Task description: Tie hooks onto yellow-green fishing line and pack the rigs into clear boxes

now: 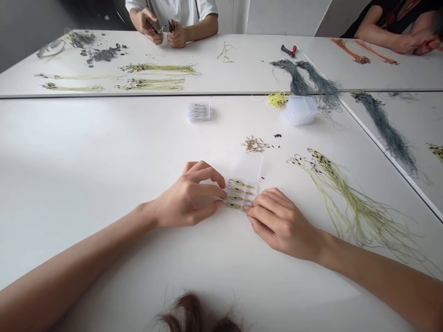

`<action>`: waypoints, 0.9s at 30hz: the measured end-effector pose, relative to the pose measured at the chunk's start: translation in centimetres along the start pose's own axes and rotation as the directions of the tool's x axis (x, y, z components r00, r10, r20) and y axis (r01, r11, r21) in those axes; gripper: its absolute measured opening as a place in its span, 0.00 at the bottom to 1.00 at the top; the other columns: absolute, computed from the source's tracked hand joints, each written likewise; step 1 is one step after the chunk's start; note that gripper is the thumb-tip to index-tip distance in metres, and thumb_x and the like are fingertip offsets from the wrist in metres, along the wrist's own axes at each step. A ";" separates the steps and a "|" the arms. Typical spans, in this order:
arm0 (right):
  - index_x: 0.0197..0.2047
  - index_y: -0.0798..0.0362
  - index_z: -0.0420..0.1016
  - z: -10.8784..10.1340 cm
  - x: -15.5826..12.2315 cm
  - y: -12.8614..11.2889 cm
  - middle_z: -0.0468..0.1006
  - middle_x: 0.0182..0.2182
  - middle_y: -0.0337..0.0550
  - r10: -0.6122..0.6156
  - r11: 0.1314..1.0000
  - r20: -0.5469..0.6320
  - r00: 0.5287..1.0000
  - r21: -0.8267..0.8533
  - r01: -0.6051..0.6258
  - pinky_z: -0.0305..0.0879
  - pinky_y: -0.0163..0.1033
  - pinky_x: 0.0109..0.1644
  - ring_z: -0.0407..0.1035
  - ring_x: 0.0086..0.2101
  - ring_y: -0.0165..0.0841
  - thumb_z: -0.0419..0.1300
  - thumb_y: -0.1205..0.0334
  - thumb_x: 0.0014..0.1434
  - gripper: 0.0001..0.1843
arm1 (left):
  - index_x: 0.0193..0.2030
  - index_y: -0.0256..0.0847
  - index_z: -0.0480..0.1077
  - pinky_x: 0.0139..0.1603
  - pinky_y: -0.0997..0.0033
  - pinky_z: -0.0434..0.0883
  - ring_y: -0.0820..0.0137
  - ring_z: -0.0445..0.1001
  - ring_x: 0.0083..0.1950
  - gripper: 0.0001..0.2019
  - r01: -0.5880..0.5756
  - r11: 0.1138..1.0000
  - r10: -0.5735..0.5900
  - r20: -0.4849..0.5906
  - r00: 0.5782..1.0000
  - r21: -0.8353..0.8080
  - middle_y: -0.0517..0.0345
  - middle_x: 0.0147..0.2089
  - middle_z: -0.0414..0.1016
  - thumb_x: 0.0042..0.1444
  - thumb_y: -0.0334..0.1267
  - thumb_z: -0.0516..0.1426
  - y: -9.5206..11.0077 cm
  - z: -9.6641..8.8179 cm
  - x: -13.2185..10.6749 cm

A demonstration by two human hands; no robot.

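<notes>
A small clear plastic case (246, 171) lies open on the white table (86, 152) in front of me. Inside it sit several yellow-green rigged hooks (239, 193) in a row. My left hand (192, 196) rests at the case's left edge, fingers curled and fingertips pressed on it. My right hand (278, 221) is at the lower right corner, fingers bent and pinching the case's edge.
A bundle of yellow-green lines with beaded hooks (346, 198) lies to the right. Loose gold hooks (254, 145), black beads (277, 136), a closed small case (199, 112) and a clear tub (300, 109) lie beyond. Two other people work at the far tables.
</notes>
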State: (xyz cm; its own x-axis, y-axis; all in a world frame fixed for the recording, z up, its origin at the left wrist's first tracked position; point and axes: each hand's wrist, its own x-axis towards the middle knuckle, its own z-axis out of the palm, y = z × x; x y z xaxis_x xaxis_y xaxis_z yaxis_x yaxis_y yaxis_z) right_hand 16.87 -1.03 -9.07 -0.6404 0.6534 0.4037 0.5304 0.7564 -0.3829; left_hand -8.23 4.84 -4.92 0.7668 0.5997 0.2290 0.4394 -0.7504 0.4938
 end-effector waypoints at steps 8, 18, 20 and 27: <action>0.32 0.56 0.70 -0.1 0.1 -0.1 0.68 0.28 0.43 0.004 1.000 -0.006 1.000 0.000 -0.004 0.60 0.43 0.41 0.61 0.32 0.34 0.54 0.73 0.61 0.08 | 0.37 0.47 0.78 0.54 0.55 0.59 0.64 0.68 0.46 0.10 -0.033 0.997 0.031 0.029 0.999 0.069 0.53 0.45 0.74 0.58 0.31 0.55 0.2 0.4 -0.1; 0.35 0.57 0.72 -0.1 0.2 0.0 0.69 0.28 0.44 -0.005 1.000 -0.013 1.000 0.002 0.005 0.61 0.43 0.40 0.62 0.32 0.34 0.55 0.73 0.61 0.07 | 0.39 0.45 0.77 0.56 0.56 0.60 0.64 0.70 0.45 0.08 0.008 1.000 -0.007 0.036 0.999 -0.025 0.54 0.44 0.74 0.55 0.31 0.58 -0.1 0.0 0.0; 0.36 0.56 0.72 -0.2 0.2 0.0 0.70 0.29 0.44 -0.008 1.000 -0.019 1.000 0.002 0.008 0.61 0.43 0.40 0.63 0.32 0.34 0.54 0.73 0.61 0.07 | 0.39 0.46 0.77 0.56 0.56 0.59 0.65 0.70 0.45 0.08 -0.007 1.000 0.007 0.041 0.999 0.003 0.54 0.44 0.74 0.56 0.32 0.57 0.0 0.2 0.0; 0.42 0.55 0.73 -0.5 0.2 0.4 0.73 0.31 0.45 -0.030 1.000 -0.070 0.997 -0.007 0.030 0.62 0.43 0.41 0.66 0.33 0.34 0.56 0.73 0.60 0.09 | 0.41 0.43 0.74 0.55 0.60 0.61 0.65 0.71 0.45 0.07 0.039 0.999 -0.039 0.021 0.999 -0.020 0.54 0.43 0.75 0.57 0.34 0.57 0.1 0.5 -0.1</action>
State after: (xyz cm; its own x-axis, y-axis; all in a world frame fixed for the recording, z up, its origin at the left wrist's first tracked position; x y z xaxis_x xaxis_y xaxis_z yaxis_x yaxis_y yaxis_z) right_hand 17.25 -0.55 -8.76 -0.6156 0.6309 0.4723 0.5149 0.7756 -0.3650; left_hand -8.08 4.56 -5.32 0.7589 0.6223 0.1919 0.4594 -0.7205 0.5195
